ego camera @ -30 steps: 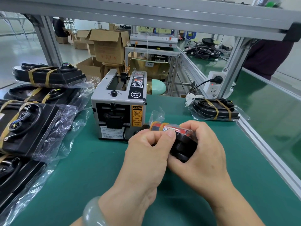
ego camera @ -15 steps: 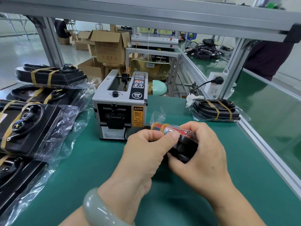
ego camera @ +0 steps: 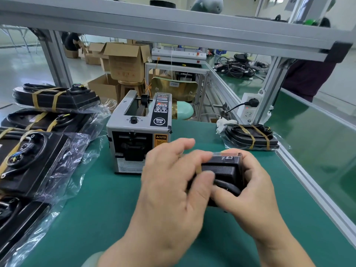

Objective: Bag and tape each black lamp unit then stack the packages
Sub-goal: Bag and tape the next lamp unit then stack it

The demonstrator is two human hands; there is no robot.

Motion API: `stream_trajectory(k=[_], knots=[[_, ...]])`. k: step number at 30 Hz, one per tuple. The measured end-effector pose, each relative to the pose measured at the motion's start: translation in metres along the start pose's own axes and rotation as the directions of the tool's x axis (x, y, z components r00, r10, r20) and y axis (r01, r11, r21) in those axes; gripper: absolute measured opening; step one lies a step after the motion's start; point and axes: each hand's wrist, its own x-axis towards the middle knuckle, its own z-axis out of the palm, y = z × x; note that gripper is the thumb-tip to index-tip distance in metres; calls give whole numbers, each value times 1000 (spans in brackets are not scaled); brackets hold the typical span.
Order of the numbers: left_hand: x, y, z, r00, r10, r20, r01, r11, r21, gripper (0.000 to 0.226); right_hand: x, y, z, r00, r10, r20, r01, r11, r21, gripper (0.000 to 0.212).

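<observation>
A small black lamp unit (ego camera: 225, 170) in clear film is held just above the green mat (ego camera: 96, 218), in front of the tape dispenser (ego camera: 138, 132). My right hand (ego camera: 250, 189) grips it from the right and underneath. My left hand (ego camera: 169, 189) is blurred; its index finger lies on top and its thumb on the near side, pinching the unit's left end over a tan tape strip (ego camera: 198, 168). Its other fingers are lifted and spread. Bagged, taped lamp units (ego camera: 55, 99) are stacked at the left, with a larger one (ego camera: 28, 160) nearer.
One taped package (ego camera: 250, 135) lies at the back right beside a white power strip (ego camera: 250, 106) on the aluminium frame post (ego camera: 269, 89). A rail (ego camera: 308, 180) edges the mat on the right. Cardboard boxes (ego camera: 125, 62) stand beyond the bench.
The unit has been turned so its black side faces me instead of its red-orange label. My left hand has opened its outer fingers and slid along the unit's left end.
</observation>
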Motion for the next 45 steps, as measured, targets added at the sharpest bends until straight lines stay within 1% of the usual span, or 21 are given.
stream_trajectory(k=[3,6,10,20,22,24,25,26,27,28,30,32,34,37,38,39,41,42,43,44,45], knots=[[1,4,7,980,114,161,-132,985,108,45,-1,0,6,999,-23,48,23,1000,6,45],[3,3,10,960,106,260,-157,970,184,56,-1,3,9,995,42,85,-46,998,41,44],[3,-8,8,932,85,353,-147,977,153,67,0,8,6,991,59,116,-67,996,65,50],[4,-12,4,920,82,383,-138,983,123,57,0,8,3,989,29,145,-41,996,82,51],[7,-18,1,943,98,319,-120,991,50,52,1,11,-1,986,42,161,-61,991,117,50],[13,-26,-12,997,38,73,-38,999,-6,35,2,12,-7,979,68,190,-104,977,188,51],[18,-32,-19,998,-57,-31,56,998,-35,26,3,13,-11,975,80,208,-129,963,236,52],[21,-38,-28,983,-176,-46,170,979,-113,21,3,13,-15,971,90,223,-154,945,289,55],[30,-45,-33,956,-293,31,293,931,-216,24,3,15,-19,967,98,234,-176,925,338,57],[34,-52,-36,914,-371,166,404,871,-278,32,2,16,-22,965,102,242,-191,906,379,60],[36,-65,-42,825,-352,442,506,808,-301,33,2,19,-24,963,102,249,-207,872,443,67],[39,-67,-43,774,-276,570,523,787,-329,25,2,21,-24,961,108,254,-226,840,494,71],[40,-67,-48,843,-226,488,486,708,-512,30,3,22,-27,958,122,258,-248,802,543,73],[42,-68,-59,911,-319,261,396,497,-772,47,5,25,-30,962,175,211,-269,754,600,73],[40,-66,-61,915,-306,262,383,463,-799,51,5,26,-30,962,184,203,-271,744,611,71],[39,-64,-61,903,-285,321,422,449,-787,56,5,27,-30,961,180,209,-273,739,616,69],[34,-58,-56,852,-211,480,514,514,-687,63,5,26,-27,958,166,232,-278,735,619,60],[31,-53,-53,849,-190,494,502,583,-639,52,5,26,-26,957,167,238,-281,734,618,58],[29,-50,-50,892,-186,411,414,701,-581,34,6,27,-25,956,169,238,-284,731,621,58],[29,-51,-48,954,-171,245,268,853,-447,16,6,28,-25,957,173,233,-284,724,629,59],[30,-51,-48,990,-118,73,133,957,-259,6,7,28,-24,958,178,226,-283,715,639,60]])
